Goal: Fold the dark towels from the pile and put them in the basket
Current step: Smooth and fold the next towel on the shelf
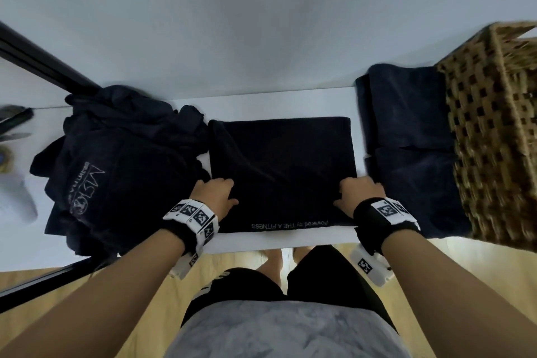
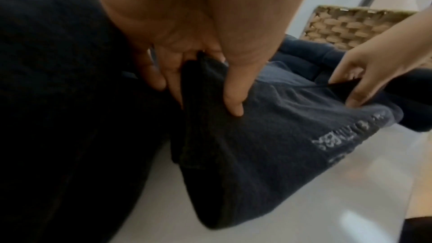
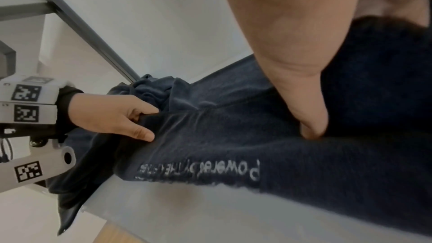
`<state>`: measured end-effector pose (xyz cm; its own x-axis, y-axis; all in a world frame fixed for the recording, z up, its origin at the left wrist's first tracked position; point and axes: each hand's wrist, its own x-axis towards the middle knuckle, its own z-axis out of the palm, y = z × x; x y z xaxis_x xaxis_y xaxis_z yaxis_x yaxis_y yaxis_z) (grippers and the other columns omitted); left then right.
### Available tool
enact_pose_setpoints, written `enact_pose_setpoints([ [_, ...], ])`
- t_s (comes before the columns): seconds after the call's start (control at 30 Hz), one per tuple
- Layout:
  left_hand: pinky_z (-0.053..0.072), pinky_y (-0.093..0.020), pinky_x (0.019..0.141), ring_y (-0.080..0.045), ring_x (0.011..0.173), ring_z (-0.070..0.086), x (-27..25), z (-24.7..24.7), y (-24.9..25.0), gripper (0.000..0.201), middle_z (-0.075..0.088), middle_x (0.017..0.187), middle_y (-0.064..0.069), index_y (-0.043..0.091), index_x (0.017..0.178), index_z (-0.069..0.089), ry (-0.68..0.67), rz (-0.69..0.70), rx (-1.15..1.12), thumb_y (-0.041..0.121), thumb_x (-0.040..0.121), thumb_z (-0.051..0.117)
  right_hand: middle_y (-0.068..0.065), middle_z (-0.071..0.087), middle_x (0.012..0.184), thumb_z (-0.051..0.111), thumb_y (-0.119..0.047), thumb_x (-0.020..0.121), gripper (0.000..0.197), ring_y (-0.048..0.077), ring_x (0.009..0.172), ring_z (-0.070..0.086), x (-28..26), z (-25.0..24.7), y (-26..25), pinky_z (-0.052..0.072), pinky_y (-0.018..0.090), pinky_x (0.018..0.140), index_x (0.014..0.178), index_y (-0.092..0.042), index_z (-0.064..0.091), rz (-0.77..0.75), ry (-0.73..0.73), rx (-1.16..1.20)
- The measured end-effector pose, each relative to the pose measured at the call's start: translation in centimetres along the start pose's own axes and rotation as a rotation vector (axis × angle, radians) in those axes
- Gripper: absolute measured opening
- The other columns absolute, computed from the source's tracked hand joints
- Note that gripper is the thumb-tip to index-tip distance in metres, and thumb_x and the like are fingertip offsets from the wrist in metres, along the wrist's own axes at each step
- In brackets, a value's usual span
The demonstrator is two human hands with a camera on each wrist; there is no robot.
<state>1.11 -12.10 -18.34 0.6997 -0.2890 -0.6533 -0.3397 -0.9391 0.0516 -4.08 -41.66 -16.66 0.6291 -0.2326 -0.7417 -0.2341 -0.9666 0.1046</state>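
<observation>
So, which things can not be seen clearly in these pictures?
- Basket inside: head view, cut by right edge, wall hides it.
- Pile count: head view, towels bunched together.
- Towel lettering: left wrist view, blurred.
- Right hand fingertips: right wrist view, palm hides them.

Head view straight down on the table [image 1: 290,238]; both wrist views close, sharing the towel [image 1: 282,171].

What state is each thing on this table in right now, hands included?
Towel being folded: flat on the table, side edges pinched.
Left hand: pinching the towel's left edge.
Right hand: pinching its right edge.
Towel pile: crumpled, unfolded.
Folded towels: stacked beside the basket.
Wicker basket: upright; inside not visible.
</observation>
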Motion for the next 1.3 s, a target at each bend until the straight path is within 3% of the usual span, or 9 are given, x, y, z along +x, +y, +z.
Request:
enact_pose_setpoints([
  [0.07, 0.043, -0.03, 0.094, -0.02, 0.104, 0.059, -0.4, -0.7, -0.6, 0.031, 0.062, 0.11, -0.001, 0.016, 0.114, 0.06, -0.046, 0.02, -0.117, 0.038, 0.092, 0.059, 0.009, 0.062, 0.119, 0.06, -0.023, 0.09, 0.029, 0.028, 0.111, 0.058, -0.3, -0.7, 0.6, 0.05, 0.036, 0.091, 0.118, -0.018, 0.063, -0.025, -0.055, 0.07],
  [0.17, 0.044, -0.007, 0.07, -0.007, 0.084, 0.06, -0.5, -2.6, -1.7, 0.015, 0.063, 0.085, 0.01, 0.02, 0.095, 0.071, -0.086, 0.062, -0.443, 0.03, 0.084, 0.071, 0.01, 0.063, 0.121, 0.065, -0.018, 0.085, 0.035, 0.026, 0.107, 0.061, -0.3, -3.1, 1.5, 0.05, 0.026, 0.084, 0.12, -0.015, 0.065, -0.05, -0.045, 0.277],
  [0.23, 0.038, -0.003, 0.061, 0.002, 0.073, 0.057, 0.0, -4.7, -2.6, 0.005, 0.061, 0.075, 0.016, 0.032, 0.08, 0.071, -0.057, 0.047, -0.623, 0.028, 0.081, 0.074, 0.009, 0.065, 0.117, 0.068, -0.024, 0.083, 0.037, 0.024, 0.107, 0.061, 0.2, -5.3, 2.1, 0.045, 0.022, 0.083, 0.119, -0.013, 0.067, -0.061, 0.015, 0.416],
  [0.3, 0.044, -0.012, 0.066, 0.0, 0.067, 0.062, 1.2, -6.6, -3.4, 0.02, 0.067, 0.067, 0.012, 0.035, 0.067, 0.069, 0.009, -0.001, -0.867, 0.02, 0.079, 0.074, 0.006, 0.067, 0.108, 0.067, -0.029, 0.082, 0.036, 0.022, 0.098, 0.061, 1.1, -7.3, 2.6, 0.044, 0.023, 0.081, 0.115, -0.016, 0.069, -0.049, 0.075, 0.541],
  [0.4, 0.055, -0.04, 0.083, -0.023, 0.082, 0.065, 3.2, -8.1, -4.0, 0.023, 0.068, 0.078, -0.004, 0.023, 0.072, 0.067, 0.15, -0.14, -1.22, 0.003, 0.079, 0.071, 0.0, 0.062, 0.099, 0.066, -0.03, 0.083, 0.029, 0.016, 0.09, 0.055, 3.1, -9.0, 2.9, 0.039, 0.022, 0.079, 0.11, -0.019, 0.066, -0.028, 0.202, 0.683],
  [0.67, 0.046, -0.024, 0.085, -0.016, 0.09, 0.064, 7.2, -6.4, -3.7, 0.02, 0.071, 0.097, 0.0, 0.017, 0.093, 0.07, 0.493, -0.465, -0.863, 0.031, 0.08, 0.075, 0.013, 0.066, 0.113, 0.06, -0.016, 0.092, 0.029, 0.029, 0.111, 0.058, 8.1, -8.0, 2.1, 0.035, 0.02, 0.083, 0.12, -0.007, 0.061, 0.059, 0.381, 0.788],
  [0.9, 0.043, -0.021, 0.074, -0.012, 0.081, 0.062, 7.9, -6.4, -2.5, 0.018, 0.065, 0.081, 0.01, 0.022, 0.085, 0.067, 0.5, -0.487, -0.895, 0.032, 0.074, 0.078, 0.021, 0.051, 0.132, 0.068, -0.013, 0.088, 0.049, 0.033, 0.122, 0.049, 9.3, -7.4, 0.7, 0.037, 0.032, 0.099, 0.132, -0.004, 0.047, 0.09, 0.359, 0.764],
  [1.1, 0.033, -0.014, 0.061, -0.011, 0.081, 0.054, 8.5, -6.4, -2.0, 0.018, 0.056, 0.083, 0.013, 0.024, 0.087, 0.058, 0.378, -0.461, -0.867, 0.028, 0.079, 0.074, 0.024, 0.056, 0.126, 0.065, -0.012, 0.091, 0.043, 0.036, 0.118, 0.054, 9.8, -7.5, 0.4, 0.044, 0.032, 0.089, 0.127, 0.002, 0.047, 0.117, 0.273, 0.697],
  [1.3, 0.042, -0.02, 0.064, -0.011, 0.075, 0.055, 7.8, -5.8, -1.9, 0.023, 0.056, 0.083, 0.002, 0.029, 0.089, 0.054, 0.391, -0.343, -1.004, 0.042, 0.082, 0.071, 0.025, 0.049, 0.123, 0.057, 0.004, 0.088, 0.04, 0.039, 0.109, 0.055, 8.3, -7.8, 0.5, 0.048, 0.041, 0.081, 0.124, 0.002, 0.04, 0.129, 0.332, 0.438],
])
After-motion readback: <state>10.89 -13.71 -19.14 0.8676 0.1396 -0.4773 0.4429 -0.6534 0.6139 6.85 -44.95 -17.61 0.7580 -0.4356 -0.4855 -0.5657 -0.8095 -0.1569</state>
